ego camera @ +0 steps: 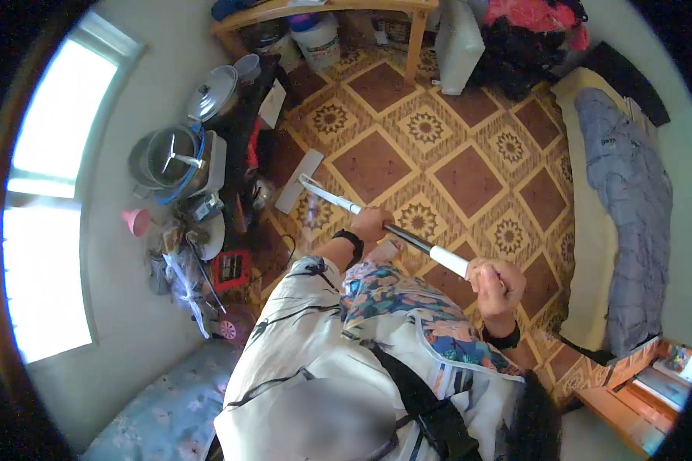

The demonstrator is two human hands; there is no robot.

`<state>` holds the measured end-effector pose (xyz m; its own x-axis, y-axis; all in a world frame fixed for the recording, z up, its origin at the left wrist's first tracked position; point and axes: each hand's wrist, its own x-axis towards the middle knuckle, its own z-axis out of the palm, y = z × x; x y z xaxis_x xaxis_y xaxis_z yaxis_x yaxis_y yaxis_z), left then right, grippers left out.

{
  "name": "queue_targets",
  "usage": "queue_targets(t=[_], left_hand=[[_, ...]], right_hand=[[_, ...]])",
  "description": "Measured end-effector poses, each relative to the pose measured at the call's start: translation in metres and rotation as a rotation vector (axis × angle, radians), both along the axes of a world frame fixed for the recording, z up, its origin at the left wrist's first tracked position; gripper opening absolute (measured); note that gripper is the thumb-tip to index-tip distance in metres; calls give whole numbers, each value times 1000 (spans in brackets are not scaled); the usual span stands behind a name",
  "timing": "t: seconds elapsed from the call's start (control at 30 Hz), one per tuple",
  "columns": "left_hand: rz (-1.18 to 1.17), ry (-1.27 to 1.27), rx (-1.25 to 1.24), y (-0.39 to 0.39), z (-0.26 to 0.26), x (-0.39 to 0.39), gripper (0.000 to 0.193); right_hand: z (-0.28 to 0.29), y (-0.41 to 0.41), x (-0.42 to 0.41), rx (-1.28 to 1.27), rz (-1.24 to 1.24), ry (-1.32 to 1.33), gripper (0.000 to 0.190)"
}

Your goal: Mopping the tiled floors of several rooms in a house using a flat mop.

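A flat mop runs slantwise across the floor in front of me. Its pale rectangular mop head rests on the patterned floor to my left, near the dark shelf. My left hand is wrapped around the lower part of the mop pole, just above its white lower section. At the pole's upper end, my right hand grips the white handle sleeve. Both wrists wear black bands. A floral garment hangs over my front, and part of one foot shows below the pole.
A dark shelf with lidded pots lines the left wall. Near it sits a red crate. A wooden table and a white panel stand ahead. A low bed with a grey quilt lies right.
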<state>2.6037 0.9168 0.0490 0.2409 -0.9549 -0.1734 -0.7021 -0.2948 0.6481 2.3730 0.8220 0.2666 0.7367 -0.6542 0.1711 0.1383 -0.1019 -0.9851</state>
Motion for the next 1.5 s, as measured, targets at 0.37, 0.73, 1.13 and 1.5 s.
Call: queue_targets(t=[0.37, 0.73, 1.13, 1.5], left_hand=[[-259, 92, -257, -55, 16, -113, 22], [-401, 176, -163, -62, 148, -88, 28], [76, -218, -265, -66, 40, 122, 32], [222, -235, 437, -84, 1, 101, 44]], right_hand=[[98, -44, -77, -892, -145, 22, 19], [162, -18, -44, -241, 201, -498, 19], [30, -47, 110, -626, 55, -15, 4], [-37, -35, 107, -582, -58, 164, 11]])
